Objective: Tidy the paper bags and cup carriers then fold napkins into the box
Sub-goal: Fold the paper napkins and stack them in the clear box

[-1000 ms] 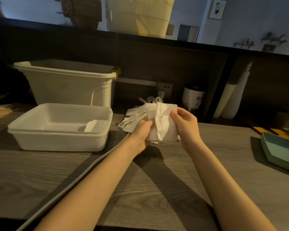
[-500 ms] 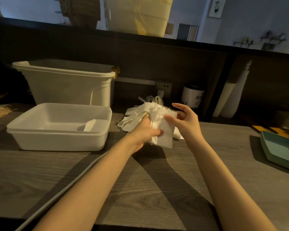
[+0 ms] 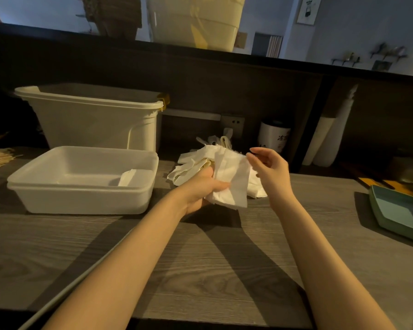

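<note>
Left hand (image 3: pixel 200 186) clamped on a loose napkin (image 3: pixel 229 179) above the counter (image 3: pixel 200 270), thumb across the lower edge; right hand (image 3: pixel 270 167) just beside it, fingers relaxed, gripping nothing. Best to pinch the free corner, fold edge to edge, crease flat on the wood (a heap of unfolded napkins (image 3: pixel 188 167) behind), then lay beside the folded napkin (image 3: pixel 126 177) in the white box (image 3: pixel 81 201).

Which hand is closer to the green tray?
Right. The right hand hovers by the napkins, apart from the green tray at the table's right edge; the left hand is farther away.
</note>
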A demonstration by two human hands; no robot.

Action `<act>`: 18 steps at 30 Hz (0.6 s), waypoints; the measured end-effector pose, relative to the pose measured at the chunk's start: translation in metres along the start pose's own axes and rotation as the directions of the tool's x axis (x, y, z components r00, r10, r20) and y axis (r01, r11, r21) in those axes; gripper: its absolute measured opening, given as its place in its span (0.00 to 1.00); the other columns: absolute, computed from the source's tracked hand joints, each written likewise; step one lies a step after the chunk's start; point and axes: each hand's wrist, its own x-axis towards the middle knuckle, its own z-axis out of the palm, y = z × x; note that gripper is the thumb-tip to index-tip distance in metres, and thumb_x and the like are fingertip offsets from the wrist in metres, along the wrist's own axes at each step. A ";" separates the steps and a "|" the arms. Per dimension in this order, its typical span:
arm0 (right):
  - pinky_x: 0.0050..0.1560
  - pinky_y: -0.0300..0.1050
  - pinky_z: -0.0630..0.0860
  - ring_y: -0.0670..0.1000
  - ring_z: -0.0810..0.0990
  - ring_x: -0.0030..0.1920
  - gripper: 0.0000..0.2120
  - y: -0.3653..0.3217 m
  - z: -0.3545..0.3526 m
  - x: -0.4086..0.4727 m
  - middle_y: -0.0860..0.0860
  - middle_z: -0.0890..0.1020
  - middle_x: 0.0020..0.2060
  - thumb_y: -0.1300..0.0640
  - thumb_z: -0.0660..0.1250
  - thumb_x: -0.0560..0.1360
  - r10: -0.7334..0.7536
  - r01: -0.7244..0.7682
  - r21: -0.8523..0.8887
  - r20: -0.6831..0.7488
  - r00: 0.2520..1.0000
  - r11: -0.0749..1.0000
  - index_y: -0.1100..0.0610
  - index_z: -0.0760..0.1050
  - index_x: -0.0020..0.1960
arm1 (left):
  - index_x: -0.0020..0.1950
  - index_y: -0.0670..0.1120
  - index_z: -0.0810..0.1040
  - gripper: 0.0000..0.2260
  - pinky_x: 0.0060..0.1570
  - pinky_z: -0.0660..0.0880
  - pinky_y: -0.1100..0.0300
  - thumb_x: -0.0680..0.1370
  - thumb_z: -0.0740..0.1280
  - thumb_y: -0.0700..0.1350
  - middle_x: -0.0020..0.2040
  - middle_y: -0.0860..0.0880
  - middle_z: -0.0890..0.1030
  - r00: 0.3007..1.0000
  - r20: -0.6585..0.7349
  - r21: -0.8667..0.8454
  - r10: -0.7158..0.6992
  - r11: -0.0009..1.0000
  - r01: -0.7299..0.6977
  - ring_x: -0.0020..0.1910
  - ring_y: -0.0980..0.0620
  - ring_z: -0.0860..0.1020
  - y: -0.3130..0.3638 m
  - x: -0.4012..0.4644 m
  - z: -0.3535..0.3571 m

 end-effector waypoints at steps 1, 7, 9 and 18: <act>0.44 0.35 0.73 0.45 0.77 0.48 0.10 0.001 -0.005 0.003 0.50 0.80 0.49 0.56 0.67 0.76 0.010 -0.010 -0.016 -0.043 0.999 1.000 0.55 0.76 0.56 | 0.65 0.47 0.66 0.18 0.46 0.76 0.61 0.77 0.63 0.36 0.55 0.50 0.75 0.999 -0.051 -0.051 -0.012 0.999 0.009 0.51 0.53 0.75 0.001 0.001 -0.001; 0.39 0.42 0.73 0.49 0.77 0.42 0.15 0.029 -0.029 0.010 0.50 0.80 0.42 0.47 0.61 0.79 0.165 -0.207 -0.492 -0.127 0.978 0.845 0.57 0.78 0.55 | 0.65 0.46 0.66 0.16 0.53 0.76 0.52 0.79 0.62 0.39 0.56 0.47 0.73 0.964 -0.264 -0.296 -0.037 0.954 -0.045 0.55 0.47 0.74 -0.001 0.007 -0.005; 0.42 0.48 0.76 0.51 0.78 0.41 0.18 0.036 -0.029 0.009 0.51 0.80 0.39 0.43 0.60 0.78 0.272 -0.265 -0.629 -0.087 0.958 0.731 0.56 0.79 0.51 | 0.62 0.47 0.67 0.11 0.51 0.76 0.51 0.79 0.61 0.42 0.58 0.45 0.74 0.954 -0.291 -0.380 -0.070 0.924 -0.048 0.54 0.46 0.75 0.000 0.008 -0.007; 0.40 0.45 0.74 0.51 0.78 0.40 0.22 0.038 -0.022 0.003 0.52 0.80 0.39 0.38 0.62 0.75 0.421 -0.311 -0.756 -0.052 0.906 0.576 0.55 0.79 0.51 | 0.59 0.51 0.69 0.11 0.49 0.77 0.50 0.80 0.60 0.53 0.51 0.47 0.78 0.930 -0.334 -0.454 -0.154 0.891 -0.015 0.49 0.47 0.78 -0.002 0.014 -0.011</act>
